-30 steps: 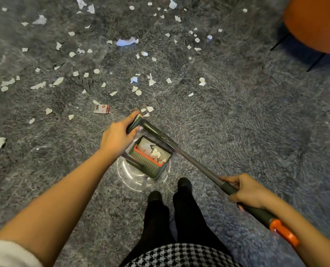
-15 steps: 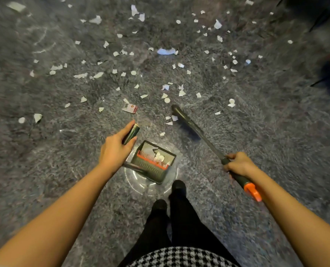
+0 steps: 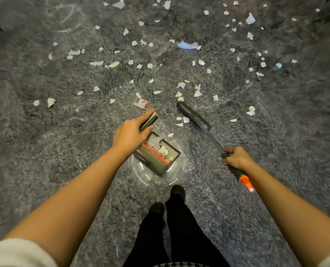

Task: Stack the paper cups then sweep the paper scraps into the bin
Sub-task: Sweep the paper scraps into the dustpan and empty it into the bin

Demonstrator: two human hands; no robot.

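Note:
My left hand [image 3: 130,134] grips the top of the dustpan's upright handle [image 3: 149,121]. Below it the dark dustpan [image 3: 157,160] with an orange comb edge holds a few white scraps and sits over a clear round bin [image 3: 177,170]. My right hand [image 3: 237,158] grips the broom handle [image 3: 242,175], which has an orange end. The broom's dark head [image 3: 191,114] rests on the carpet up and right of the dustpan, beside a few paper scraps [image 3: 182,120]. Many white scraps [image 3: 150,65] lie scattered over the grey carpet ahead.
A small red and white wrapper [image 3: 141,103] lies just above my left hand. A larger bluish-white crumpled scrap [image 3: 187,45] sits farther out. My feet in black shoes [image 3: 168,201] stand right behind the bin. Shaggy grey carpet [image 3: 44,141] covers the whole floor.
The broom has left the dustpan handle and swung right and outward, its head now down on the carpet. My right hand has risen toward the middle. The view shifted right to left.

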